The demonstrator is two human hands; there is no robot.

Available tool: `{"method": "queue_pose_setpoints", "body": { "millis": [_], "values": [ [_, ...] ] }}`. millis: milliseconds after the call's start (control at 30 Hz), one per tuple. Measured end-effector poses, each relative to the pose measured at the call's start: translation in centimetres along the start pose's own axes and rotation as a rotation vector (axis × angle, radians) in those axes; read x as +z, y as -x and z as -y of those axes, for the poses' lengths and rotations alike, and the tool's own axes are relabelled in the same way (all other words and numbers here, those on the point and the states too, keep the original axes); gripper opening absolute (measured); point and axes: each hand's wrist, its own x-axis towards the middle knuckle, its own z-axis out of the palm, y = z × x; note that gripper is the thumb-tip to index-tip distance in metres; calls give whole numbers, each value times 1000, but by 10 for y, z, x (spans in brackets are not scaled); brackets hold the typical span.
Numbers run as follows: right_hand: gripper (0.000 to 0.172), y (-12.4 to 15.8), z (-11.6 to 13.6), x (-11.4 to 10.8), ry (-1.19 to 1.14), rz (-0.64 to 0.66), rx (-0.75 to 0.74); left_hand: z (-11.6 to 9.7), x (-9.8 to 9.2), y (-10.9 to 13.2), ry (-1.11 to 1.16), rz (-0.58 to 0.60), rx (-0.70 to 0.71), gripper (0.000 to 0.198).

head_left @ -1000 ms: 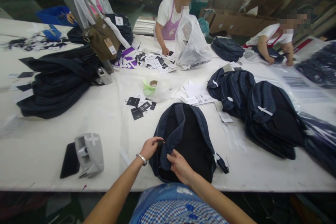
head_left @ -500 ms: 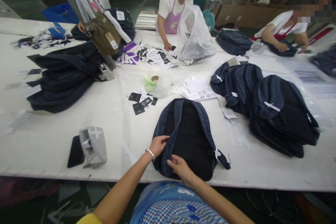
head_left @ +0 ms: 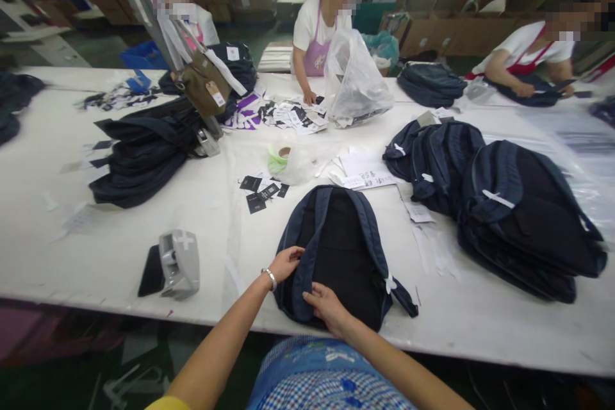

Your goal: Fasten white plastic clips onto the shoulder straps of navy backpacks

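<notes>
A navy backpack [head_left: 343, 243] lies back-side up on the white table [head_left: 120, 230], straps toward me. My left hand [head_left: 285, 262], with a bracelet at the wrist, pinches the left shoulder strap [head_left: 307, 262] near its lower end. My right hand [head_left: 327, 306] rests on the same strap's bottom, fingers curled over the fabric at the bag's near edge.
A grey tagging tool [head_left: 180, 262] on a black card lies to the left. Black hang tags [head_left: 262, 192], a tape roll [head_left: 278, 157] and papers sit beyond the bag. Stacked navy backpacks [head_left: 504, 211] fill the right; flat dark bags [head_left: 144, 150] the left. Three other people work at the far side.
My hands stay on the strap, the left one shifting slightly inward along it. The camera has turned a little to the left.
</notes>
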Motion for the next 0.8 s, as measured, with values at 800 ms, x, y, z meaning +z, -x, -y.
{"method": "queue_pose_setpoints", "body": {
  "millis": [800],
  "values": [
    [54, 9, -18, 11, 130, -479, -244, 19, 24, 68, -141, -65, -45, 27]
  ]
}}
